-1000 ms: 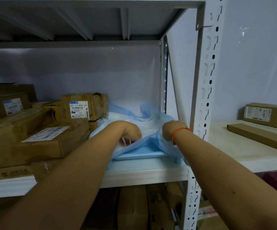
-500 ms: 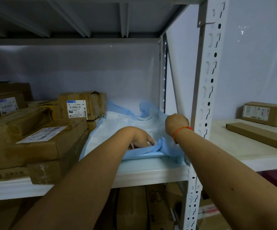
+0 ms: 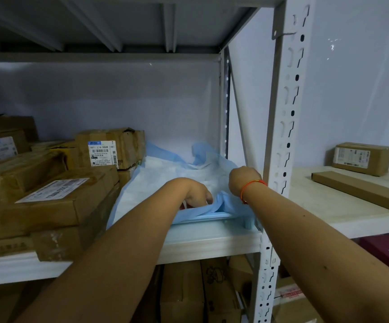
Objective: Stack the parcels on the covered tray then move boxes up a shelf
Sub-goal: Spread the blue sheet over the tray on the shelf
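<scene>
On a white shelf (image 3: 207,241) by a pale wall, the tray (image 3: 214,216) lies under a blue cover (image 3: 165,178), with parcels (image 3: 55,201) stacked just left. The left hand (image 3: 197,194) presses flat, fingers spread, on the cover's front edge. The right hand (image 3: 242,180) is by the post (image 3: 284,136); its fingers are hidden, so its grip I cannot tell.

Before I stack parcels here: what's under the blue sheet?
A light blue tray: only its front rim shows beneath the blue sheet. Whether anything lies inside is hidden.
</scene>
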